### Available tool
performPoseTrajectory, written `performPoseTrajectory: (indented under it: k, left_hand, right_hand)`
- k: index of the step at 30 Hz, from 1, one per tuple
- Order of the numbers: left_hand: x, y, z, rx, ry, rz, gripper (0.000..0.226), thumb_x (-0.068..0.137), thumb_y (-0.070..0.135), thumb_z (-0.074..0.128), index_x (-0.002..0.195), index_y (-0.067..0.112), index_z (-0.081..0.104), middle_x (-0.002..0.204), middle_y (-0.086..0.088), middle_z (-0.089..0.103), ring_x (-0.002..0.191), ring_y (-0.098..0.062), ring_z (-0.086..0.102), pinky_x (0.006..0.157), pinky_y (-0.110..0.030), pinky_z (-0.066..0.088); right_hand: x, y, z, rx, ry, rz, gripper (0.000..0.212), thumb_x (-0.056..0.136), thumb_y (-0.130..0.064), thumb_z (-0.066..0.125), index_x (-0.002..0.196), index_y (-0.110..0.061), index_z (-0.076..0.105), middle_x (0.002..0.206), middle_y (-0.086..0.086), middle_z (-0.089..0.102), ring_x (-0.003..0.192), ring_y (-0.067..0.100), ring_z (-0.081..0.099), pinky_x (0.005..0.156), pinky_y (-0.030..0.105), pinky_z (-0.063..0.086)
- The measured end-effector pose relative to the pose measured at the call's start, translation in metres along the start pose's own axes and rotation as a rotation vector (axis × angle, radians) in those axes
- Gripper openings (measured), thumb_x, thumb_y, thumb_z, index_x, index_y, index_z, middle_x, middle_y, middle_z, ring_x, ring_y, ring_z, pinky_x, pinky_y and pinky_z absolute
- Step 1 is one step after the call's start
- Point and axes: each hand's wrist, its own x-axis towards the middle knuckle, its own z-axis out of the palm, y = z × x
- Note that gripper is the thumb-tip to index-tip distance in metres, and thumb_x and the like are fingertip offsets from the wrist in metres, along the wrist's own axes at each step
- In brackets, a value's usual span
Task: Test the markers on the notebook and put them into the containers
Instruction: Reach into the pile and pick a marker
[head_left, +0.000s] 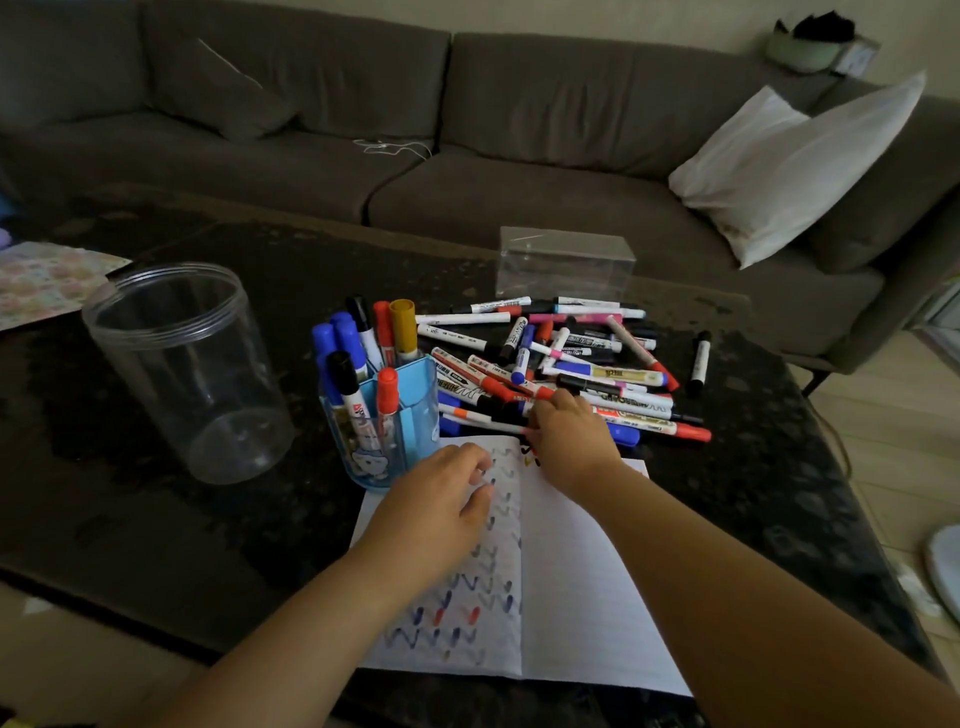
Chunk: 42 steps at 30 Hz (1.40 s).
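two bare forearms reach in from the near edge over an open notebook (571, 571) that lies on a dark table (156, 519). its left page carries rows of blue, red and grey zigzag test marks; the right page is nearly blank, with a few dark and red marks at its far edge. left hand (441, 499) rests on the left page, fingers loosely curled and holding nothing. right hand (566, 431) is over the far edge of the notebook, at the near side of the marker pile (561, 358); its fingers bend down onto a white marker there, but i cannot tell whether they grip it. the pile is a loose heap of white-barrelled markers with red, blue, black and pink caps, just beyond the notebook. a blue holder (384, 431) stands just left of the pile, touching the notebook's far left corner, with blue, black, red and yellow-capped markers upright in it. left of that stands a clear round jar (187, 364), tilted in this wide view. a clear box (566, 262) sits beyond the pile. a grey sofa (467, 130) with a white pillow (795, 166) runs along the far side.
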Motion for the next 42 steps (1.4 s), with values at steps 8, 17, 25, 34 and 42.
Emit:
performPoseTrajectory:
  k: [8,17,25,34,42]
  left_hand:
    - [-0.001,0.001,0.005,-0.073,0.035,0.008,0.022,0.093,0.027,0.05,0.115,0.024,0.054,0.105,0.012,0.057,0.091,-0.001,0.052,0.077,-0.013,0.043]
    - [-0.008,0.041,-0.012,-0.466,0.135,-0.125,0.01,0.092,0.023,0.055,0.092,0.033,0.057,0.087,0.02,0.057,0.081,0.004,0.054,0.062,0.0,0.038]
    - [-0.035,0.083,-0.017,-0.953,-0.149,-0.239,0.028,0.098,0.026,0.042,0.097,0.032,0.07,0.1,0.006,0.07,0.093,-0.007,0.063,0.088,-0.031,0.049]
    - [-0.057,0.105,-0.025,-1.318,-0.219,-0.267,0.026,0.095,0.014,0.043,0.086,0.005,0.066,0.082,-0.01,0.073,0.07,-0.011,0.069,0.059,-0.021,0.05]
    - [-0.035,0.084,-0.031,-1.048,0.085,-0.347,0.015,0.092,0.029,0.054,0.091,0.02,0.066,0.091,0.005,0.074,0.093,-0.007,0.067,0.09,-0.028,0.045]
  right_hand:
    - [-0.017,0.011,-0.03,0.163,0.064,-0.021,0.022,0.092,-0.031,0.055,0.108,-0.016,0.061,0.107,0.003,0.059,0.094,0.02,0.058,0.084,0.037,0.052]
    - [-0.1,0.008,-0.082,1.316,0.075,0.222,0.014,0.095,-0.023,0.053,0.099,-0.016,0.063,0.086,-0.006,0.072,0.084,0.006,0.069,0.076,0.02,0.054]
    - [-0.165,-0.01,-0.084,1.741,-0.254,0.227,0.032,0.1,-0.018,0.038,0.092,0.001,0.063,0.065,0.002,0.049,0.049,0.006,0.036,0.045,0.018,0.03]
    - [-0.199,-0.025,-0.088,1.688,-0.157,0.2,0.032,0.099,-0.019,0.041,0.085,0.001,0.061,0.056,-0.002,0.048,0.048,0.006,0.034,0.046,0.018,0.03]
    - [-0.216,-0.018,-0.056,0.892,0.085,0.221,0.019,0.096,-0.031,0.049,0.09,-0.026,0.067,0.07,-0.004,0.062,0.052,-0.002,0.052,0.054,0.014,0.041]
